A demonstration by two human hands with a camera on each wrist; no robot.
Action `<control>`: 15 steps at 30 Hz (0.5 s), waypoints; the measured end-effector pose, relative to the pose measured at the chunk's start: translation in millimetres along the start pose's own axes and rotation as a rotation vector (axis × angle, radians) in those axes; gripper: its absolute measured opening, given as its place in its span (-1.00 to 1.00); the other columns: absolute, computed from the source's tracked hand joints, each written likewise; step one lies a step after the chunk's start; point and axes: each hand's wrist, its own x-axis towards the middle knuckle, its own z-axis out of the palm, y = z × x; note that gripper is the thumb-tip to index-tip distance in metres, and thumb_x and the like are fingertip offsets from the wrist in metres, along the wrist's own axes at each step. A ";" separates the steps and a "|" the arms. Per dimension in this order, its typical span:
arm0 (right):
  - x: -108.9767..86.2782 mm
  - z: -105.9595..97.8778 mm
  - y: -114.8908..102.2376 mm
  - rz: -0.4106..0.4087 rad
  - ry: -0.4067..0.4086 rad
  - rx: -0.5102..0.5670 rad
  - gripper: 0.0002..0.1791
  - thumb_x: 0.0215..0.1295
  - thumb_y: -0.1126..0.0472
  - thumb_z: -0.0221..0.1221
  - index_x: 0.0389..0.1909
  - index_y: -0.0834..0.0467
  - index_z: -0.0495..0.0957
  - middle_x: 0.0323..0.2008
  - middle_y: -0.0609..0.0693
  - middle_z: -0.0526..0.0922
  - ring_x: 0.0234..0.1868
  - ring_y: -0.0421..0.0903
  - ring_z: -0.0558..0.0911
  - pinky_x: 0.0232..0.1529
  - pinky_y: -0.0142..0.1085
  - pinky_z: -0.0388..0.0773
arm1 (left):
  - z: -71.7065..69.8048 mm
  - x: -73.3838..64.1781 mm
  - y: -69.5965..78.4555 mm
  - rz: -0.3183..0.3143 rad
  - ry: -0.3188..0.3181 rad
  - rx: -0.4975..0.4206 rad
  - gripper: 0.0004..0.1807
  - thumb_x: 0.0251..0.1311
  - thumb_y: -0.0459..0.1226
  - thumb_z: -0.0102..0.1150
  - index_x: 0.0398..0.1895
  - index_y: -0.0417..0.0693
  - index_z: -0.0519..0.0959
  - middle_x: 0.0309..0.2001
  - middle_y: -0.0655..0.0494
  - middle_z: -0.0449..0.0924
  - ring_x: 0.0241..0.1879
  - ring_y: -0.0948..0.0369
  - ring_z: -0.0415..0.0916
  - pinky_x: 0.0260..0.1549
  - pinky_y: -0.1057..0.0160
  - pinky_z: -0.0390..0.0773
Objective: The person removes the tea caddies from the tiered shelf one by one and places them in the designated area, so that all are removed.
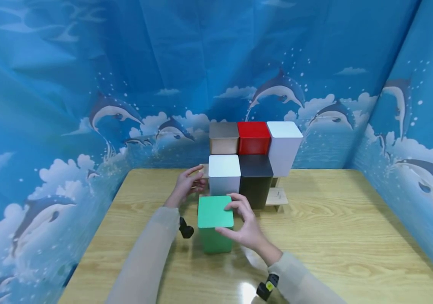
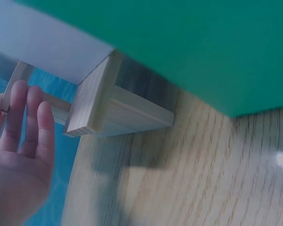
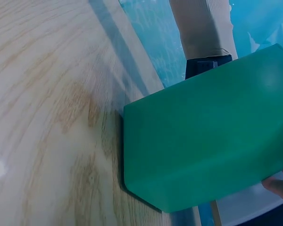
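Observation:
My right hand point(image 1: 248, 230) holds a tall green box point(image 1: 215, 211) with rounded edges by its right side, fingers at the back edge and thumb at the front of the top. The green box point(image 3: 198, 136) stands upright, its base at the tabletop in the right wrist view. My left hand point(image 1: 189, 185) is at the left end of a low wooden stand point(image 1: 277, 196), fingers loosely bent. In the left wrist view, the fingers of my left hand point(image 2: 21, 155) overlap a thin strip of the stand, beside a pale box point(image 2: 61, 42).
On the stand, a white box point(image 1: 224, 173) and a black box point(image 1: 256, 185) are in front. Behind them are a grey-beige box point(image 1: 224, 138), a red box point(image 1: 254, 138) and a taller white box point(image 1: 284, 147). A dolphin-print curtain point(image 1: 208, 63) surrounds the wood-grain table point(image 1: 334, 236).

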 end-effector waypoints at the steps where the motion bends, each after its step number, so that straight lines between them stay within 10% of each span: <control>1: 0.5 0.9 0.1 0.006 -0.001 0.000 -0.53 -0.15 0.42 0.42 -0.19 0.33 0.41 0.18 0.39 0.23 0.16 0.22 0.32 0.12 -0.26 0.37 | 0.0 -0.3 0.0 0.002 0.001 0.004 -0.62 0.20 -0.15 0.20 0.11 0.22 0.52 -0.35 -0.05 0.66 -0.38 0.12 0.64 -0.29 0.10 0.62; 15: 5.3 13.2 4.2 0.007 -0.007 0.009 -0.53 -0.13 0.41 0.41 -0.18 0.34 0.41 0.18 0.38 0.22 0.17 0.23 0.31 0.12 -0.06 0.39 | -0.2 -0.6 0.9 -0.010 0.005 0.014 -0.60 0.21 -0.13 0.19 0.14 0.20 0.50 -0.34 -0.05 0.66 -0.37 0.12 0.63 -0.30 0.11 0.62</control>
